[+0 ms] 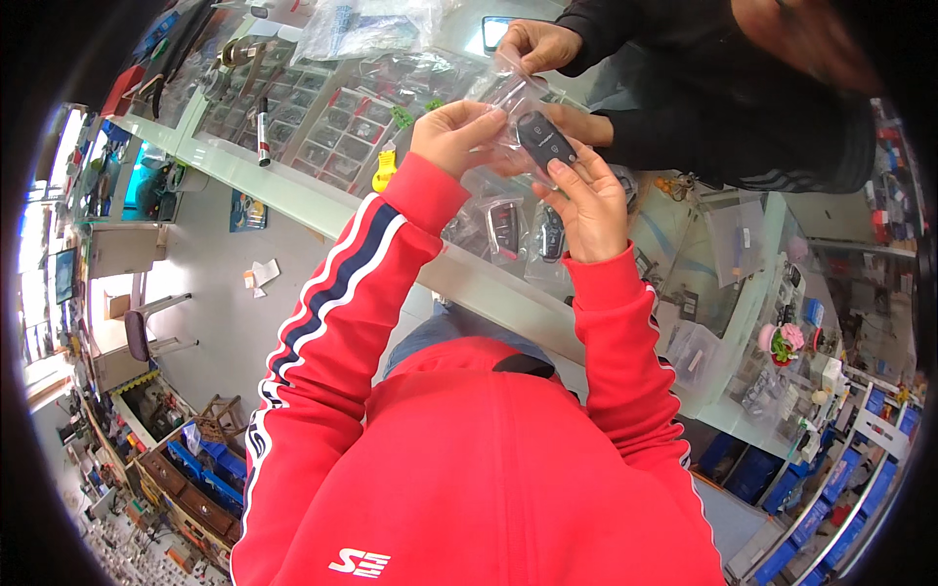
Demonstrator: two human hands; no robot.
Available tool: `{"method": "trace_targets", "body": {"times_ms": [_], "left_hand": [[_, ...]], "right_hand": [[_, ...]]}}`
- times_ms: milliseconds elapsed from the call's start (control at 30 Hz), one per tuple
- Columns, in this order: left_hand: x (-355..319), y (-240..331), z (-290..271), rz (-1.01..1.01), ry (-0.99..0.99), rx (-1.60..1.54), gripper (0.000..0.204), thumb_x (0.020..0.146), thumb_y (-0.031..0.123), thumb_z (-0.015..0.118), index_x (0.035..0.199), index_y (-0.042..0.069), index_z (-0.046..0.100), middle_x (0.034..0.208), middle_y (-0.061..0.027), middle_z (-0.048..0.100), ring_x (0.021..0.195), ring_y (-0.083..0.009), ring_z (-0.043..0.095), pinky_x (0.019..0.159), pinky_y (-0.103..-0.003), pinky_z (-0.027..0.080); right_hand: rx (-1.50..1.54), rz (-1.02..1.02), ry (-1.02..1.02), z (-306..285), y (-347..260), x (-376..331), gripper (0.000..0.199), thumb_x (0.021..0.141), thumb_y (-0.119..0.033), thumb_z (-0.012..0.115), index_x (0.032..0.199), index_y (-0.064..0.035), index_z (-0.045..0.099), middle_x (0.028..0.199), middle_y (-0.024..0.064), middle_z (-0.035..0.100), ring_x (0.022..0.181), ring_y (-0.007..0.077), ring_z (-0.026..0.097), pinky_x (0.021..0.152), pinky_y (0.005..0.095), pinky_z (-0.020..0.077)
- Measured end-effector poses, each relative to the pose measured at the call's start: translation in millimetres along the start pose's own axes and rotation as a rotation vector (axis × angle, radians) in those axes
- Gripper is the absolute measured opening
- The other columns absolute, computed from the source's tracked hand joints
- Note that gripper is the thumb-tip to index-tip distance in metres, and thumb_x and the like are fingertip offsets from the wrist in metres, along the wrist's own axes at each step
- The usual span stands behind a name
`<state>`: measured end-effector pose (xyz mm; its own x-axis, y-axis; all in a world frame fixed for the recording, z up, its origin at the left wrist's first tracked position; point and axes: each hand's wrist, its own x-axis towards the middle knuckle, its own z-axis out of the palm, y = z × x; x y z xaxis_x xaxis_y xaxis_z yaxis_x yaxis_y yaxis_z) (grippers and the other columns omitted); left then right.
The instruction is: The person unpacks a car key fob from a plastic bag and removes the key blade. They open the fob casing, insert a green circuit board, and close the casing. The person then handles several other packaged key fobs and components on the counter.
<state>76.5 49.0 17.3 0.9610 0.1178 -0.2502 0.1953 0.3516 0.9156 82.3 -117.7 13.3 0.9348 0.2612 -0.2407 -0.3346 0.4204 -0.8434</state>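
My right hand [586,200] cradles a black car key [547,142] on its fingertips, steadying it, while my left hand [457,132] pinches the clear bag [508,93] over the bench [293,190].

On the glass counter [293,190] in front of me lie two bagged car key fobs [505,227], a yellow plastic key blank [385,171] and a black marker pen [262,132]. A co-worker's hand [535,44] pinches a clear bag beyond.

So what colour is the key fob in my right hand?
Black key fob, seen best in the head view.
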Motion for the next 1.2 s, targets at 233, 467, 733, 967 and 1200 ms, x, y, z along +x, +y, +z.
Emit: {"method": "trace_targets", "body": {"times_ms": [233,467,733,967,1200], "left_hand": [[1,-17,21,-0.036,0.016,-0.157,0.017,0.084,0.015,0.055,0.092,0.000,0.052,0.090,-0.0096,0.059,0.083,-0.0201,0.060,0.075,-0.033,0.050],[3,-39,33,-0.137,-0.034,-0.401,0.009,0.085,0.011,0.053,0.091,0.004,0.051,0.094,-0.0082,0.058,0.093,-0.0225,0.058,0.080,-0.037,0.048],[14,-25,37,-0.165,-0.059,-0.136,0.024,0.082,0.014,0.057,0.102,0.001,0.052,0.098,-0.0126,0.059,0.087,-0.0247,0.060,0.074,-0.037,0.050],[33,-25,41,-0.266,-0.069,-0.227,0.031,0.078,0.014,0.059,0.104,-0.002,0.052,0.090,-0.0115,0.060,0.079,-0.0204,0.061,0.069,-0.032,0.052],[31,-35,47,-0.203,0.059,-0.353,0.030,0.077,0.013,0.058,0.102,-0.003,0.053,0.087,-0.0103,0.060,0.076,-0.0186,0.061,0.067,-0.031,0.052]], "right_hand": [[0.131,-0.048,0.155,-9,0,18,0.026,0.079,-0.007,0.058,0.105,-0.0065,0.054,0.091,0.0007,0.058,0.074,0.0077,0.052,0.060,0.0227,0.0452],[0.052,-0.200,0.191,-10,-5,36,0.026,0.080,-0.005,0.055,0.105,-0.0019,0.053,0.093,0.0044,0.058,0.082,0.0131,0.056,0.068,0.0289,0.0473],[-0.154,-0.236,0.057,-17,-7,53,0.031,0.079,-0.002,0.057,0.109,0.0042,0.052,0.096,0.0081,0.059,0.081,0.0128,0.058,0.066,0.0256,0.0493],[-0.138,-0.186,-0.019,-23,-12,64,0.033,0.088,-0.017,0.050,0.117,-0.0003,0.049,0.101,0.0059,0.058,0.084,0.0118,0.057,0.069,0.0248,0.0478],[-0.044,-0.168,0.085,-17,-1,42,0.031,0.088,-0.016,0.050,0.116,-0.0020,0.049,0.102,0.0045,0.058,0.086,0.0109,0.055,0.073,0.0279,0.0457]]}}
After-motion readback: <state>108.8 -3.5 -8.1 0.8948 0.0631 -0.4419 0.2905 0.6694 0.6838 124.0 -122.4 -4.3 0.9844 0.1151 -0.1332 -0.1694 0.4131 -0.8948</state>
